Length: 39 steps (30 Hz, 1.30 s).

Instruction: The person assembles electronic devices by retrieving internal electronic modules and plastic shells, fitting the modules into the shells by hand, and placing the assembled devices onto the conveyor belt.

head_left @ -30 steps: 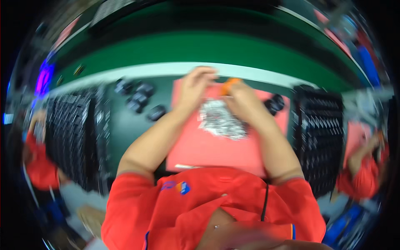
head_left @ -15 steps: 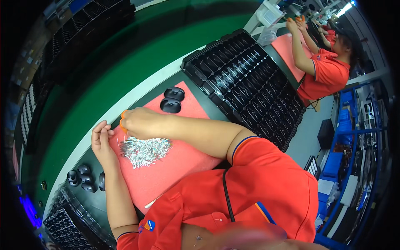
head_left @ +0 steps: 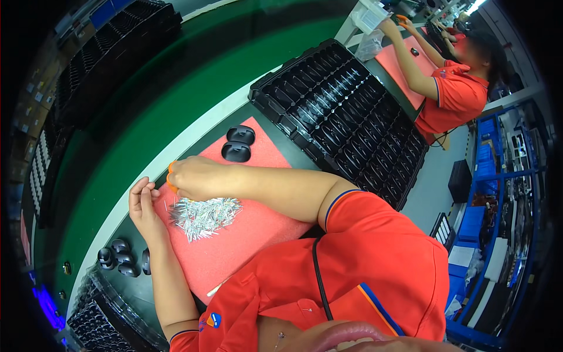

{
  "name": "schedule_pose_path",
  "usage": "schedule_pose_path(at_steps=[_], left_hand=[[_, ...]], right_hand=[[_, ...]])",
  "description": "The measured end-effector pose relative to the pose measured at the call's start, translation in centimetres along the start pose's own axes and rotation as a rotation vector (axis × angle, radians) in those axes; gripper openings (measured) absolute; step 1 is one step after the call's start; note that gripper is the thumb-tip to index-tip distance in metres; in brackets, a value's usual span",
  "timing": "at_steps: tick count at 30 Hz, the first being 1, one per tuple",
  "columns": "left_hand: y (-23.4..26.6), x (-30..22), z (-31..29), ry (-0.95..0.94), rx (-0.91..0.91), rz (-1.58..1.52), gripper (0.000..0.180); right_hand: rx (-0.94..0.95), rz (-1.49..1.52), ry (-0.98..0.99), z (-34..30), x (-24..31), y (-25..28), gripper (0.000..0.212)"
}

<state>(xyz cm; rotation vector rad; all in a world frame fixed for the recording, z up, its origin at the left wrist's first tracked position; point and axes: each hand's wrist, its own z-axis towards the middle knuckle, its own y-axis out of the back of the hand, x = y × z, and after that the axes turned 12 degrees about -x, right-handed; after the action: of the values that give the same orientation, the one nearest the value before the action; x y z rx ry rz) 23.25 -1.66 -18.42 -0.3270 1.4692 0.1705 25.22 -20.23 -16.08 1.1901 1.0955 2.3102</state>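
A heap of thin, shiny sticks (head_left: pixel 205 222) lies on the pink mat (head_left: pixel 252 232). Just past it, the right hand (head_left: pixel 196 176) is curled up, with orange covers (head_left: pixel 172 178) on its fingertips; I can't tell if it holds anything. The left hand (head_left: pixel 141 202) is close by, half open and bare, fingers bent. Two black cases (head_left: pixel 236 152) sit farther up the mat. Beyond is a big black tray (head_left: pixel 343 120), then another person (head_left: pixel 460 97) in red.

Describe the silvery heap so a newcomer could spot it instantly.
Start at the pink mat. On it, just below the right hand in the picture, lies the heap of thin silvery slivers. It is bright and spiky, whereas the mat's two black shells are smooth and rounded.
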Motion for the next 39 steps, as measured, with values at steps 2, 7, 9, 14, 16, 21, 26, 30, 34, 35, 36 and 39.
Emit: schedule_pose_path(at_steps=[2, 7, 9, 14, 16, 21, 26, 30, 34, 35, 36, 39], left_hand=[[0.0, 0.0, 0.1, 0.001, 0.000, 0.000, 0.020], [0.0, 0.0, 0.1, -0.008, -0.004, 0.043, 0.021], [-0.1, -0.1, 0.1, -0.009, -0.002, 0.032, 0.020], [-0.2, -0.1, 0.0, -0.006, -0.003, 0.025, 0.020], [0.0, 0.1, 0.0, -0.017, 0.002, 0.031, 0.021], [-0.3, -0.2, -0.1, -0.016, -0.013, 0.037, 0.021], [-0.4, -0.3, -0.1, -0.011, -0.010, 0.043, 0.021], [-0.4, -0.3, -0.1, -0.016, -0.013, 0.041, 0.021], [-0.4, -0.4, -0.2, -0.010, -0.018, 0.033, 0.020], [-0.5, -0.4, -0.2, -0.011, -0.019, 0.033, 0.020], [-0.5, -0.4, -0.2, -0.007, -0.017, 0.030, 0.020], [-0.5, -0.4, -0.1, -0.003, -0.016, 0.031, 0.020]], right_hand=[[-0.017, 0.011, -0.002, 0.0, -0.2, -0.3, 0.017], [-0.024, 0.013, 0.002, 0.0, -0.3, -0.3, 0.016], [-0.039, 0.013, 0.009, 0.0, -0.2, -0.2, 0.016], [-0.043, 0.021, 0.015, 0.0, -0.5, -0.7, 0.016], [-0.036, 0.017, 0.013, 0.0, -0.4, -0.6, 0.016], [-0.035, 0.009, -0.005, -0.1, 0.2, 0.3, 0.016], [-0.039, 0.000, -0.004, -0.1, 0.1, 0.3, 0.016], [-0.030, 0.007, 0.004, -0.1, 0.2, 0.3, 0.016], [-0.037, 0.006, 0.000, -0.1, 0.1, 0.1, 0.015], [-0.036, 0.008, -0.002, -0.1, 0.1, 0.1, 0.015], [-0.036, 0.007, 0.000, -0.1, 0.0, 0.0, 0.015], [-0.045, 0.005, 0.000, -0.1, 0.0, 0.0, 0.015]])
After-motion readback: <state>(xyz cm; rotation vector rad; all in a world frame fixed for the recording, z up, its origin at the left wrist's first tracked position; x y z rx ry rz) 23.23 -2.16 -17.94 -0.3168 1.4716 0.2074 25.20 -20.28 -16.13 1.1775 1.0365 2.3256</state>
